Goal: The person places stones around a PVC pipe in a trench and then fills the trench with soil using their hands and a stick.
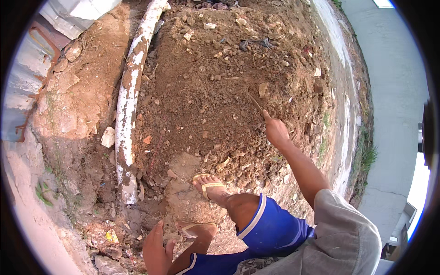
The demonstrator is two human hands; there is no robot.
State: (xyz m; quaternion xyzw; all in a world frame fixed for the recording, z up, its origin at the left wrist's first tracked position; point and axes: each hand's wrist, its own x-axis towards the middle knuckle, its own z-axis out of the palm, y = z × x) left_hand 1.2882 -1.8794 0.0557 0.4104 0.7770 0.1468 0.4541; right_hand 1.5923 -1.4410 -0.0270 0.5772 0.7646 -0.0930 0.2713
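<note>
Held in my right hand [276, 131] is a thin brown stick-like tool [257, 104], its far end pointing up and left over the loose soil [206, 105]. I cannot make out whether that tip touches the ground. My right arm is stretched forward. Low in the view, near my bent knee, my left hand [156, 251] hangs with its thumb apart from the fingers and nothing visible in it. To the left of the soil, a white pipe [127, 114] smeared with brown dirt runs lengthwise.
My feet in light flip-flops [211, 185] stand on uneven ground. Stones, such as a pale one [108, 137], lie about. Rusty metal sheeting [27, 75] is at the left, a pale concrete strip [341, 41] and a grey wall [394, 114] at the right. Dark plastic scraps [256, 44] lie farther off.
</note>
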